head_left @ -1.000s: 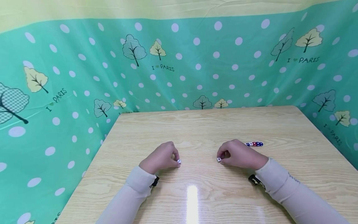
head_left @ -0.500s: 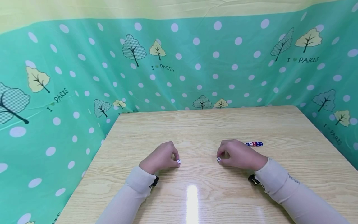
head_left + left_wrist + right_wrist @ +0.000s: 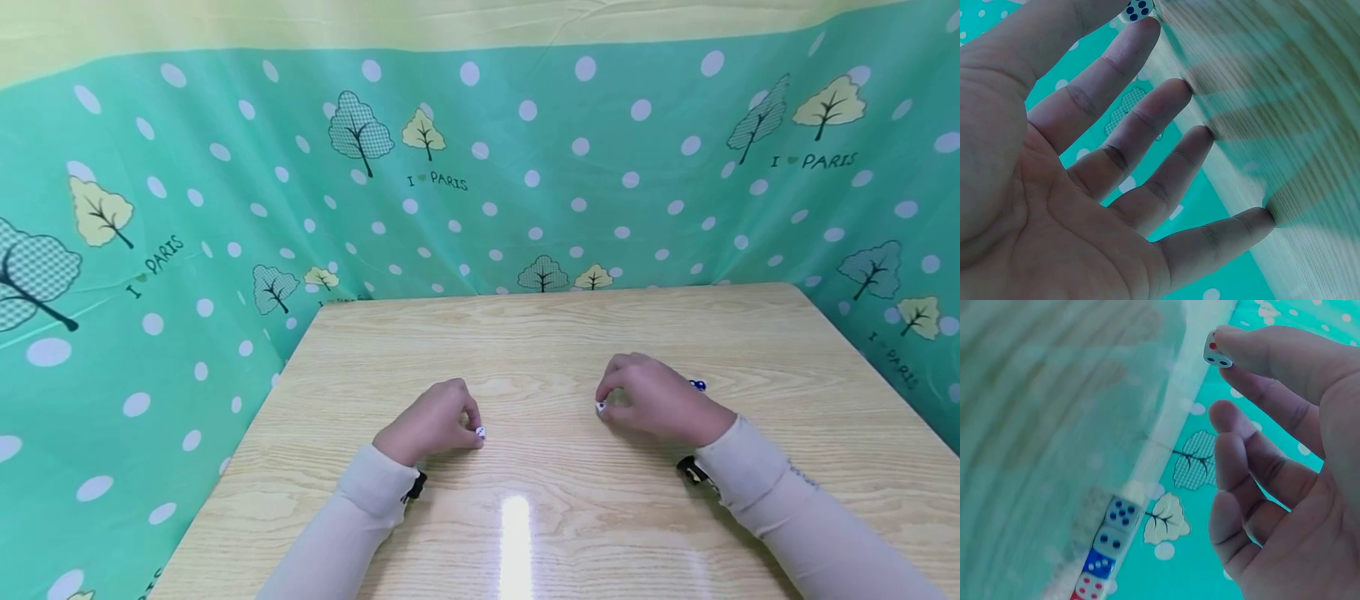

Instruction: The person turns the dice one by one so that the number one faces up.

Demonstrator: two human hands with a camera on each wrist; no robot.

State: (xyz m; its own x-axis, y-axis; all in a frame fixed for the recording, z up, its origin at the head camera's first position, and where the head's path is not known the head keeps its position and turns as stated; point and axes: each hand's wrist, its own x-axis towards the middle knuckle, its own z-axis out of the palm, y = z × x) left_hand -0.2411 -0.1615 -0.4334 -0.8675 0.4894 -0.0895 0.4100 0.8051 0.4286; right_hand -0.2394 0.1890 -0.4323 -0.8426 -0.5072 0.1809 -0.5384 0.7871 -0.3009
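In the head view my left hand [image 3: 438, 421] pinches a white die [image 3: 481, 432] at the tabletop, left of centre. Its other fingertips meet the wood in the left wrist view, where the die [image 3: 1137, 10] shows dark pips at the top edge, partly cut off. My right hand [image 3: 660, 400] holds a second white die [image 3: 600, 407] between thumb and index finger. The right wrist view has that die [image 3: 1216, 351] raised off the table, with red and dark pips showing. Behind the right hand lies a row of dice [image 3: 1110, 540], mostly hidden in the head view.
Both hands work over a light wood-grain table [image 3: 480, 342]. A green dotted curtain [image 3: 480, 200] with printed trees encloses its back and sides. A bright light reflection [image 3: 516, 542] lies on the wood near the front.
My right hand has lifted its die and moved back and slightly right, now covering more of the dice row. The left hand and its die stay in place.
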